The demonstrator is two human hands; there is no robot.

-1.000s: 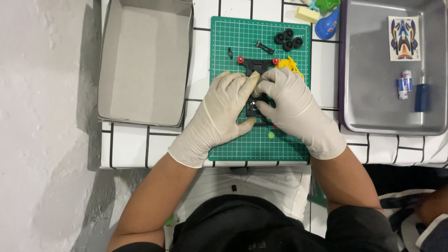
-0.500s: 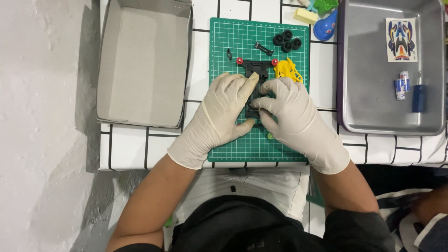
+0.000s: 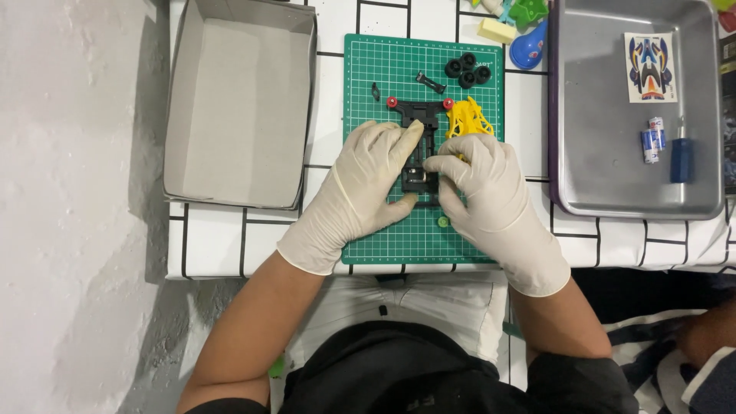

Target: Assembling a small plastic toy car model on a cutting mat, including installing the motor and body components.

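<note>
Black toy-car chassis flat on the green cutting mat, pinched from both sides — left hand and right hand, gloved, fingers closed on it. Just beyond the grip, a yellow part; farther out, black wheels.

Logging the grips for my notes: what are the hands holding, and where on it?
Both the left hand and right hand grip the black toy car chassis at its near end, on the green cutting mat.
</note>
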